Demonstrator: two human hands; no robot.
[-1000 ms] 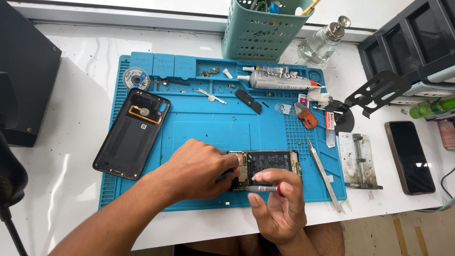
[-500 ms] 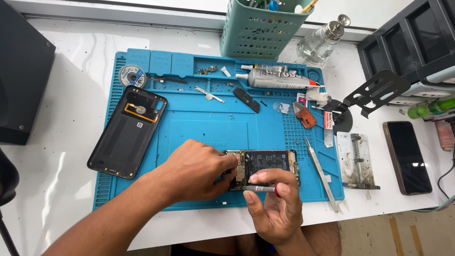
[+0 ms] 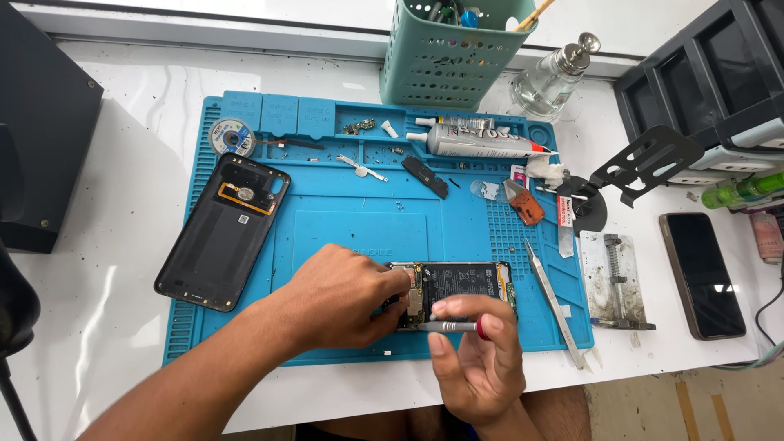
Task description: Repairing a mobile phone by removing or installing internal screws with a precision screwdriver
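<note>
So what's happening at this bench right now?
A person is working on an opened phone lying on a blue mat. The left hand steadies the phone's left end, while the right hand holds a small screwdriver against it. The phone's black back cover lies apart on the mat's left side, and tweezers rest to the right.

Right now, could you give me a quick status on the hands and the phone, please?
Left hand steadying opened phone on blue mat. Right hand holds small screwdriver at it. Nothing blocking.

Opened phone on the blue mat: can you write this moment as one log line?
left hand: steadies opened phone | right hand: holds small screwdriver against it | blue mat beneath | back cover lies left
</note>
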